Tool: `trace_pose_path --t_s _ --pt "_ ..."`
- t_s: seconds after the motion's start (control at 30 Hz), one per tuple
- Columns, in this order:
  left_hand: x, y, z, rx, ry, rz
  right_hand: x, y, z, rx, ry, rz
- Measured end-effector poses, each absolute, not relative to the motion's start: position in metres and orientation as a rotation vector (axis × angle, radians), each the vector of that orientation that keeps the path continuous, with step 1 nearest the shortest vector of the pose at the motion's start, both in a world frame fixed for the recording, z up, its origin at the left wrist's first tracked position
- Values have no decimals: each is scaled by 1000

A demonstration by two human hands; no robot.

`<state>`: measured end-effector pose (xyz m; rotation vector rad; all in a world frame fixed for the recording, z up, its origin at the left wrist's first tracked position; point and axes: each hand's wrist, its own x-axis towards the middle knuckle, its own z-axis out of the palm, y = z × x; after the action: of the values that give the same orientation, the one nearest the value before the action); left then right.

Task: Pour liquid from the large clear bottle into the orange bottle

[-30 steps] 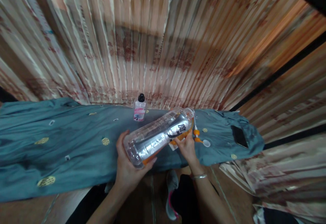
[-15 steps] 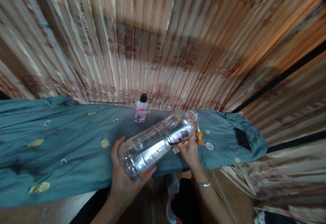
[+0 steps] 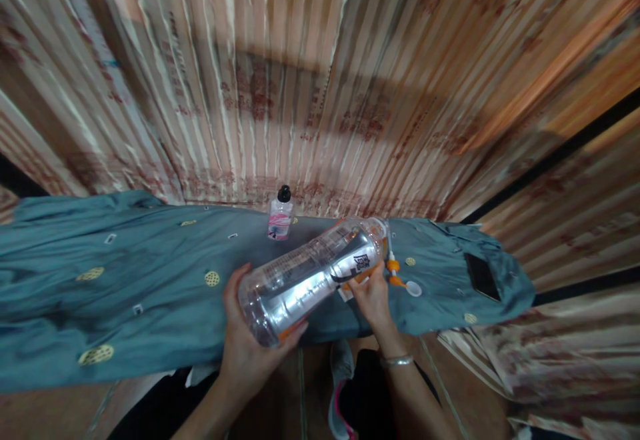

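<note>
A large clear plastic bottle (image 3: 305,277) with a silvery label lies tilted across both hands, its neck toward the upper right. My left hand (image 3: 250,333) is wrapped around its base end. Near the neck, my right hand (image 3: 371,297) grips the bottle from below, its fingers partly hidden behind it. Just right of the neck lies an orange and white pump top (image 3: 394,267) on the cloth. Beside the pump is a small white round cap (image 3: 413,289). Behind the big bottle stands a small clear bottle (image 3: 280,217) with a black cap and pink label.
A green patterned cloth (image 3: 165,280) covers the long narrow surface. A black phone (image 3: 482,276) lies at its right end. Pleated curtains (image 3: 300,80) hang close behind and on the right, where dark bars (image 3: 555,153) cross. A shoe (image 3: 342,387) shows on the tiled floor below.
The view has shifted slightly, moving the scene a little to the right in the picture. Both hands keep their hold on the bottle, with almost no other movement.
</note>
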<state>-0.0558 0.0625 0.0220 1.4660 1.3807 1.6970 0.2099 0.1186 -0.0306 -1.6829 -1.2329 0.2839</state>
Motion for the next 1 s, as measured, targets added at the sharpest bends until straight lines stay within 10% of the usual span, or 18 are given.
trace_pose_path --t_s 1.0 --pt "-54 86 24 1561 1277 1697 211 121 -30 -1699 -1174 289"
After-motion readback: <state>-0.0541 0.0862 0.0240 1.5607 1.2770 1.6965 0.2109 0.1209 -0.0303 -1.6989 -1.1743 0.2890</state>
